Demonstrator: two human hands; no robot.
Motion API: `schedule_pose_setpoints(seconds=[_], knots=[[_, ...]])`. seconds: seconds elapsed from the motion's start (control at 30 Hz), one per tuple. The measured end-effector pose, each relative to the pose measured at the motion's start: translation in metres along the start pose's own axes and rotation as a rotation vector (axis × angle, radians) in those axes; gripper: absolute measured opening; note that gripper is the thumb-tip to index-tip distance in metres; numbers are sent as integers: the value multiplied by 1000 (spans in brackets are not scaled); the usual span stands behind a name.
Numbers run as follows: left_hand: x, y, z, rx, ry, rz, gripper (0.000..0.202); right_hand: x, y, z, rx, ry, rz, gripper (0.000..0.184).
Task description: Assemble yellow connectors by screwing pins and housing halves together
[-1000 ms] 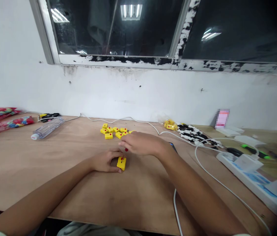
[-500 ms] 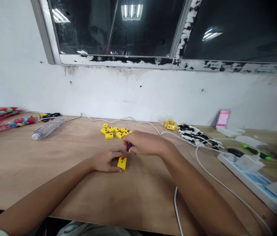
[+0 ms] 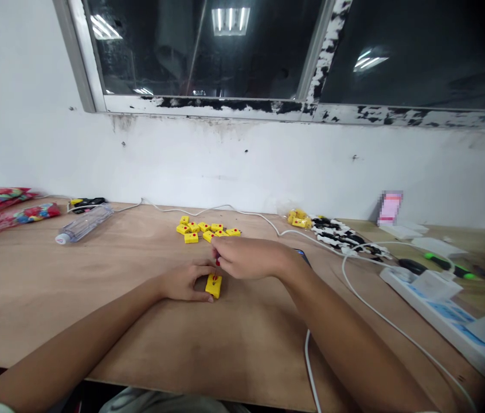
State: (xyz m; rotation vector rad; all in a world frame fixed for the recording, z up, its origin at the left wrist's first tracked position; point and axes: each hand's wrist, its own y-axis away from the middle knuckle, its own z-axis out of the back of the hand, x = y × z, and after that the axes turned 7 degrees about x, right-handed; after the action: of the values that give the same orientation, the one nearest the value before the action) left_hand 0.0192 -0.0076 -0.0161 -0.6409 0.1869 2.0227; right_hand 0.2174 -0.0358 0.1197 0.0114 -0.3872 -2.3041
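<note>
My left hand [image 3: 186,281] rests on the table with thumb and fingers closed around a small yellow plastic block [image 3: 214,287] that has a red round part on top. Just above it, my right hand [image 3: 245,257] pinches a small screwdriver [image 3: 217,262]. Only a bit of its red handle shows below the fingers, and a thin shaft points down at the block's red part. The rest of the tool is hidden by the hand. Beyond both hands lies a loose group of similar yellow blocks [image 3: 191,237], several with red dots.
A clear plastic bottle [image 3: 87,222] lies at left, near colourful packets [image 3: 27,215]. To the right are a bag of yellow parts [image 3: 298,218], black-and-white parts [image 3: 339,235], a white cable [image 3: 367,304] and a power strip [image 3: 440,315]. A dark phone-like edge [image 3: 303,257] shows behind my right wrist.
My right hand has shifted slightly left and turned, bringing the screwdriver over the block held by my left hand. The left hand and the block have stayed put.
</note>
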Motion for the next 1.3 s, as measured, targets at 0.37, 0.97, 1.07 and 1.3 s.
schedule_pose_setpoints(seconds=[0.37, 0.97, 1.07, 1.3], knots=[[0, 0, -1, -9, 10, 9, 63, -3, -3, 0, -83, 152, -130, 39], [1, 0, -1, 13, -3, 19, 62, 2, 0, 4, -22, 141, -110, 29], [1, -1, -1, 7, 3, 2, 60, 2, -1, 3, -39, 191, -147, 33], [-1, -1, 0, -8, 14, 20, 58, 11, 2, 2, -55, 241, -165, 37]])
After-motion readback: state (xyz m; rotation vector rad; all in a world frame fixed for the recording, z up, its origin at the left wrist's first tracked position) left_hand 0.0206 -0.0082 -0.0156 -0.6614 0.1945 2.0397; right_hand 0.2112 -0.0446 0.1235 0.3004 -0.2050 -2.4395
